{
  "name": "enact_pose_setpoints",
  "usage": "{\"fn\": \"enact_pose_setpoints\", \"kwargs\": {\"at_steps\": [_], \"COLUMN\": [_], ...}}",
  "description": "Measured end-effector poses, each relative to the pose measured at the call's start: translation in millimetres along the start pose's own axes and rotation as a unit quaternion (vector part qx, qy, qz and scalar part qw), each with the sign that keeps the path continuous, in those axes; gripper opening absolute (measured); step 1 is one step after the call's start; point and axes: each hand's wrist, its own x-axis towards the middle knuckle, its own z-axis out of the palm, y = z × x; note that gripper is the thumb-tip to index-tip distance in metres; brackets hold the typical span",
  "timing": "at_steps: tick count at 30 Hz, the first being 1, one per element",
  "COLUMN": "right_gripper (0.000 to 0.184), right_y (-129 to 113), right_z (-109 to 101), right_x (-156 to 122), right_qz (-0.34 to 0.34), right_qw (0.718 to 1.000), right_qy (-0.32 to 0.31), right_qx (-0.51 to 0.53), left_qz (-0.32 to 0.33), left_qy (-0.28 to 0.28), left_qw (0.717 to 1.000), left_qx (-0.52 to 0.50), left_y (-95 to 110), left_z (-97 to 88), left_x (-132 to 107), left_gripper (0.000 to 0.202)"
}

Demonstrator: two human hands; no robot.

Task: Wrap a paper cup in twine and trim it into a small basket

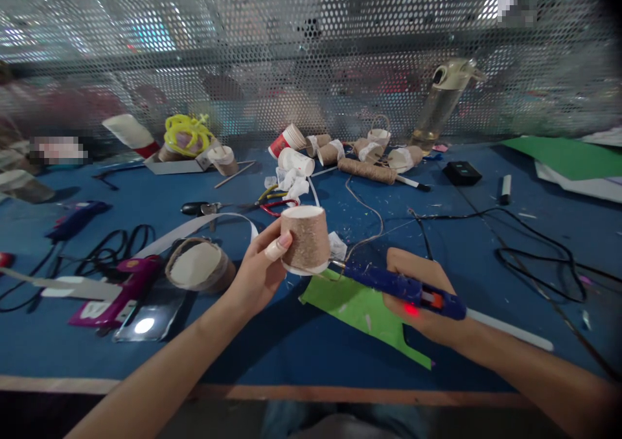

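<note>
My left hand [266, 261] holds a small paper cup [306, 239] wrapped in brown twine, its white rim at the top and a white edge showing below. The thumb has a pale bandage on it. My right hand [422, 296] is closed round a blue glue gun [389, 280] with a lit red light and a white glue stick out of its back. The gun's metal nozzle is at the cup's lower right side; whether they touch I cannot tell. A strand of twine [359, 199] trails across the table. Under the nozzle lies a green paper sheet [359, 309].
Left are a purple glue gun [119, 293], a second blue glue gun [78, 220], a twine-wrapped cup [199, 267] and black cables. Red-handled scissors [279, 206], a twine roll [367, 171] and stacked paper cups [286, 141] lie behind. A bottle [440, 105] leans against the perforated metal panel [291, 57].
</note>
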Motion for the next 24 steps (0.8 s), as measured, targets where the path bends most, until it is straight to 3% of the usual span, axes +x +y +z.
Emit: {"fn": "enact_pose_setpoints", "kwargs": {"at_steps": [5,12,17,19,21,24], "right_gripper": [0.026,0.02,0.043,0.037,0.029,0.032], "right_y": [-1,0,-2,-2,-1,2], "right_z": [3,4,15,22,28,32], "right_x": [2,3,1,0,0,0], "right_qz": [0.032,0.159,0.166,0.162,0.151,0.12], "right_qw": [0.999,0.979,0.973,0.96,0.947,0.943], "right_qy": [0.017,0.098,0.058,0.043,0.053,0.108], "right_qx": [0.002,0.086,0.152,0.223,0.279,0.293], "left_qz": [0.01,0.01,-0.006,-0.003,0.001,0.008], "left_qy": [0.002,-0.006,0.004,0.008,0.011,0.018], "left_qw": [1.0,1.0,1.0,1.0,1.0,0.999], "left_qx": [0.002,0.002,-0.008,-0.005,0.009,0.037], "left_y": [0,-5,-12,-14,-16,-16], "left_z": [-0.7,1.0,3.6,3.9,4.1,5.0], "left_x": [1,1,1,1,2,2], "left_gripper": [0.047,0.046,0.041,0.039,0.039,0.044]}}
